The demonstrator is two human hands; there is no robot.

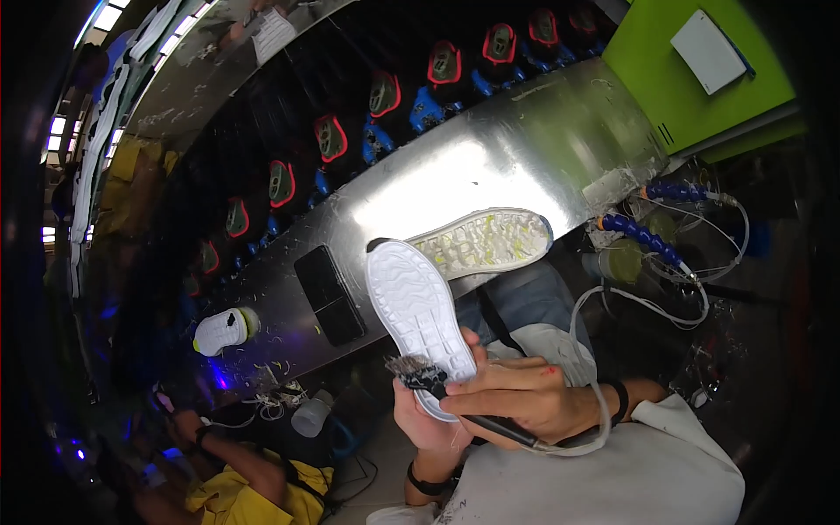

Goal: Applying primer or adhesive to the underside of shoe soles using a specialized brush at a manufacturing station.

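So, what's in each hand?

Well, the left grip (429, 432) is closed round the lower end of a white sole (413, 293), held up in front of the desk (538, 171) with its patterned face showing. The right grip (525, 398) is wrapped firmly about a brush (426, 378), its bristles at the sole's edge.

And the containers?

Two that I can make out. A cloudy, see-through cup (312, 415) sits tilted at lower left, near some pale cables (278, 401); I can't tell whether it holds anything. A yellowish-green pot (623, 262) sits at right, close to a blue segmented hose (643, 236), its contents too dim to tell.

Anything on the desk?

A flecked sole (486, 241), partly behind the white one, and a dark flat slab (330, 293).
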